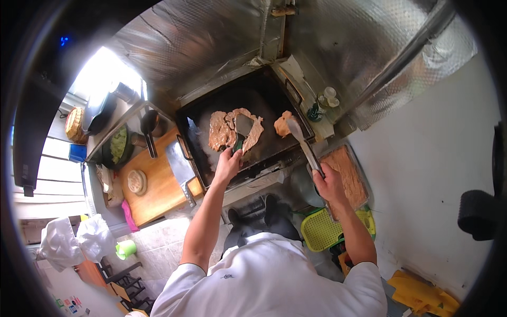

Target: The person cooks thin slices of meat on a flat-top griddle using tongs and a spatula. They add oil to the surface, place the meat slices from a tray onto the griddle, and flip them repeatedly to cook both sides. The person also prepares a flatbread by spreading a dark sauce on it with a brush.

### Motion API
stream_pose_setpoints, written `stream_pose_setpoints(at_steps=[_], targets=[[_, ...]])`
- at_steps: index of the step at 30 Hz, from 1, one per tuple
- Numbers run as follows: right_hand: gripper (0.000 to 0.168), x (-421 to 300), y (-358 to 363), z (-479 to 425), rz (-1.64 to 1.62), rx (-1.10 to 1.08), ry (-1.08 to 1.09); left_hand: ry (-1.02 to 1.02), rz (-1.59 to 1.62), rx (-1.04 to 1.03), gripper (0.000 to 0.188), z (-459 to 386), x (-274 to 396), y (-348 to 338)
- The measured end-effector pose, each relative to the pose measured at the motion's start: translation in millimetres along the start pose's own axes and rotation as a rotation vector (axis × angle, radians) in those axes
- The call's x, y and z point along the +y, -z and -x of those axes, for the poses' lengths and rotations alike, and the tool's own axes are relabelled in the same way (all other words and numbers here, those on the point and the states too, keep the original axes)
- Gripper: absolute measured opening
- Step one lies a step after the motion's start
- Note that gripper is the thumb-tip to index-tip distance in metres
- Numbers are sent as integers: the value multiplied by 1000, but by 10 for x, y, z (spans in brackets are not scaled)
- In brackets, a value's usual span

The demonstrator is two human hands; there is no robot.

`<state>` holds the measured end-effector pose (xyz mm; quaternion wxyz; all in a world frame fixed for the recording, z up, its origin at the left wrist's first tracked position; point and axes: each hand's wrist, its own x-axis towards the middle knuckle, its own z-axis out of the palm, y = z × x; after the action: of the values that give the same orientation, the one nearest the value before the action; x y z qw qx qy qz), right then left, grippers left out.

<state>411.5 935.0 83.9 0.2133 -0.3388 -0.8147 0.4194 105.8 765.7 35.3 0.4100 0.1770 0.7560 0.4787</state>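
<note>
On a black griddle [273,91] lie flat pieces of browned meat [222,128], spread left of its middle. My left hand [229,166] grips the green handle of a spatula [244,124], whose dark blade rests over the right part of that meat. Metal tongs [307,148] are held in my right hand [329,186]. Their tip touches or overlaps a smaller orange-coated lump of meat [282,124] near the griddle's right side. Just beyond my right hand stands a clear tray [348,174] filled with orange marinated meat.
Left of the griddle, a wooden board [152,186] carries a cleaver [181,166] and a stack of flatbreads [137,182]. Chopped greens fill a dark bowl [118,144]. Bottles [328,99] stand at the griddle's right. Below the tray is a yellow-green perforated basket [321,230]. Foil-like sheeting [206,35] lines the wall.
</note>
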Motion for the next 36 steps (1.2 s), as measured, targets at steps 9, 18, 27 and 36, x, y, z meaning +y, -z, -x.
stream_pose_setpoints(at_steps=[9, 18, 27, 36], targets=[[23, 833, -559, -1517, 532, -103, 150, 98, 172, -15, 20, 20, 159, -192], [26, 452, -812, -1482, 551, -137, -68, -59, -378, 78, 36, -527, 128, -344], [23, 536, -966, -1644, 511, -81, -114, 130, 43, -35, 34, -1040, 391, -385], [22, 544, -1153, -1764, 494, -84, -86, 90, -175, -11, 30, -1120, 540, -314]])
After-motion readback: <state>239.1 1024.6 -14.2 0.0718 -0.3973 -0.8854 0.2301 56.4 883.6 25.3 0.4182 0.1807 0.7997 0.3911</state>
